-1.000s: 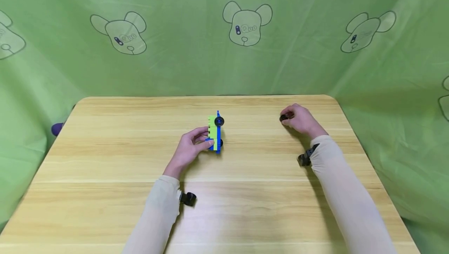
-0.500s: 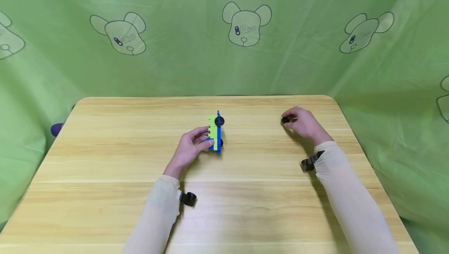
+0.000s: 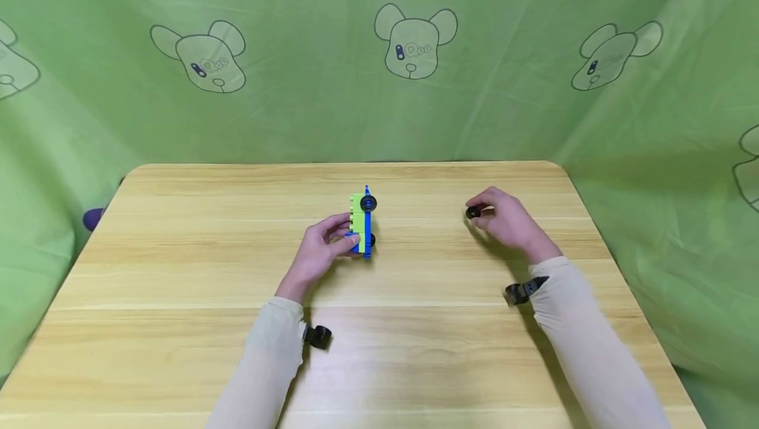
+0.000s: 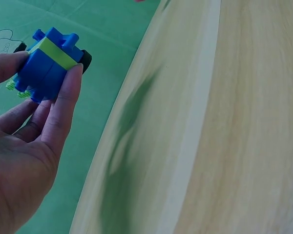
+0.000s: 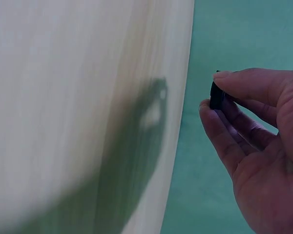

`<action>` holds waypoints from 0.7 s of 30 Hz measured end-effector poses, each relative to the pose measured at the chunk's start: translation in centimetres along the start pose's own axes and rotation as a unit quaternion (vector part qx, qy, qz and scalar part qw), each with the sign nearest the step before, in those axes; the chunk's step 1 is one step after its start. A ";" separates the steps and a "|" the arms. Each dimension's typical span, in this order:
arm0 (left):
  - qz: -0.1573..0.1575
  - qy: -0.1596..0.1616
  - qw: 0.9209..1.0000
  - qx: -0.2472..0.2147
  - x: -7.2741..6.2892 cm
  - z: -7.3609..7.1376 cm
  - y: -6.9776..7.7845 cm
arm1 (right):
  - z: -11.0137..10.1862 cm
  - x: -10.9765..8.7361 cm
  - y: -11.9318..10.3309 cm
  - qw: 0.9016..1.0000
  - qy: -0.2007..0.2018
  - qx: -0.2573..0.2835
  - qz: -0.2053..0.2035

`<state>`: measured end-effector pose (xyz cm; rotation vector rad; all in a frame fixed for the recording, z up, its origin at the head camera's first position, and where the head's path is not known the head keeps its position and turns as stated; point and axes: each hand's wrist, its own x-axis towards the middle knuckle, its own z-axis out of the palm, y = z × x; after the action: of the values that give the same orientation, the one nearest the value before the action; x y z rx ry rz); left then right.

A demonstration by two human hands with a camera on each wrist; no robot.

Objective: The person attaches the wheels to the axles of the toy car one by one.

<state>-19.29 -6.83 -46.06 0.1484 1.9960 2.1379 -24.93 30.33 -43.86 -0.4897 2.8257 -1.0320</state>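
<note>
A toy car of green and blue building bricks (image 3: pixel 359 221) is turned on its side, with black wheels showing on its right. My left hand (image 3: pixel 317 254) pinches its near end between thumb and fingers; the left wrist view shows the blue end of the toy car (image 4: pixel 44 73) raised off the table. To the right, my right hand (image 3: pixel 506 221) pinches a small black wheel (image 3: pixel 472 212) between thumb and fingertips. Seen edge-on in the right wrist view, the black wheel (image 5: pixel 216 95) is partly hidden by the thumb. Both hands are above the table, well apart.
The wooden table (image 3: pixel 391 350) spreads beneath both hands, and their shadows fall on it. A green curtain (image 3: pixel 320 106) with mouse-like heads drawn on it hangs behind and at the sides. A purple thing (image 3: pixel 92 219) shows past the left edge.
The right hand has moved slightly toward me with the wheel, then a little to the left. The left hand and the toy car have hardly moved.
</note>
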 end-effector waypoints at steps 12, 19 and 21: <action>0.011 0.010 0.999 0.042 -0.1 0.1 0.2 | 1.0 -0.7 -2.6 0.999 -0.012 -0.014 -0.033; 0.012 0.013 0.999 0.044 -0.1 0.2 0.1 | 1.6 -1.1 -4.0 0.999 -0.014 -0.014 -0.043; 0.012 0.014 0.999 0.044 -0.1 0.2 0.2 | 1.8 -1.2 -4.4 0.999 -0.013 -0.010 -0.048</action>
<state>-19.15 -6.64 -45.87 0.1577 2.1171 2.0783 -22.28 26.47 -42.42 -0.6405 2.8180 -1.0059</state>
